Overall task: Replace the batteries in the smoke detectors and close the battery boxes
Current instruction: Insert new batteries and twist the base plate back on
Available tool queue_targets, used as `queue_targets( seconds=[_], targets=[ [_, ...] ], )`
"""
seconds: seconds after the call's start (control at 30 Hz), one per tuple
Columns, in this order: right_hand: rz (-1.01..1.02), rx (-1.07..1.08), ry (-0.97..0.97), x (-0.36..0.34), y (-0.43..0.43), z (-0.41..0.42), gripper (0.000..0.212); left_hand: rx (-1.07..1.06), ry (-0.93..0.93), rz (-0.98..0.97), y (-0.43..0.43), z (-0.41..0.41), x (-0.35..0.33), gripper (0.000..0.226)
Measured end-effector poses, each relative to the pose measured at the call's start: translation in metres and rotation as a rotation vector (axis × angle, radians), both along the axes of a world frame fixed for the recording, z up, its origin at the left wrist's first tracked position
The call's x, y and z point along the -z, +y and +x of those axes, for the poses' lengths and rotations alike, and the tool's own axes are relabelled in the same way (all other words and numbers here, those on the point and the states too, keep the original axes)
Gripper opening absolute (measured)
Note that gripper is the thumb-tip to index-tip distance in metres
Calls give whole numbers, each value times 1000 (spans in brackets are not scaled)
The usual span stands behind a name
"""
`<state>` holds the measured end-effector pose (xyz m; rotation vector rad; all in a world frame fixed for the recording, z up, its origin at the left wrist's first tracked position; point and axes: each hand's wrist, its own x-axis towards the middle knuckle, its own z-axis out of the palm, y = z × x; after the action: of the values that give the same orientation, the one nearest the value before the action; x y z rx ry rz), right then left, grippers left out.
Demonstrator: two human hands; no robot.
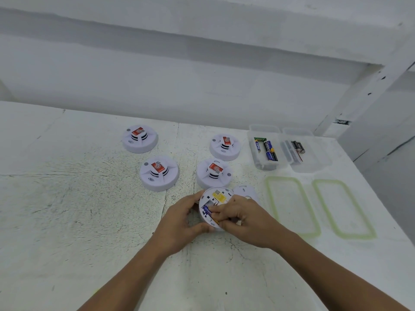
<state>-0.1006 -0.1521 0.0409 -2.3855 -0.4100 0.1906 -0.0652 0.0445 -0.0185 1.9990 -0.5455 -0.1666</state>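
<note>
Head view: our left hand (179, 217) grips the opened smoke detector (219, 195) over the table (89, 221), while our right hand (244, 218) pinches a blue battery (207, 209) into its bay. Pressed askew, we judge, it could spring out.

The right hand (244, 217) hides most of the battery (206, 210) and part of the detector (216, 195). The cover (245, 191) behind it is half hidden. Arms (134, 277) leave the bottom edge.

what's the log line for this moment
step: battery swap | left hand: holds open detector | right hand: pinches blue battery in its bay | back cover: off, beside it
</note>
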Motion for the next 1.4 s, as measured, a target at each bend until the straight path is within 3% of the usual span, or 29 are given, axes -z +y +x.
queue_targets(
  seconds=[0.43, 0.53, 0.63, 0.77, 0.87, 1.0, 1.2, 1.4],
  targets=[
    [37, 128, 227, -34, -7, 25, 15, -18, 98, -60, -1, -2, -9, 75],
    [65, 201, 142, -56, -28, 52, 10, -29, 95, -55, -2, -3, -11, 82],
    [89, 449, -6, -65, -62, 95, 15, -36, 97, -55, -3, -3, -14, 84],
    [-125, 650, -58, -47, -102, 145, 22, -48, 104, -56, -5, -5, -15, 87],
    [-297, 629, 50, -26, -111, 166, 27, -57, 111, -49, -6, -5, -16, 90],
    [-441, 562, 100, -11, -109, 182, 18, -74, 116, -47, -7, -3, -16, 91],
    [-478, 577, 61, 5, -111, 195, 25, -89, 139, -32, -7, -2, -11, 81],
    [-501, 534, 127, 1, -112, 194, 30, -98, 131, -35, -6, -2, -11, 87]
  ],
)
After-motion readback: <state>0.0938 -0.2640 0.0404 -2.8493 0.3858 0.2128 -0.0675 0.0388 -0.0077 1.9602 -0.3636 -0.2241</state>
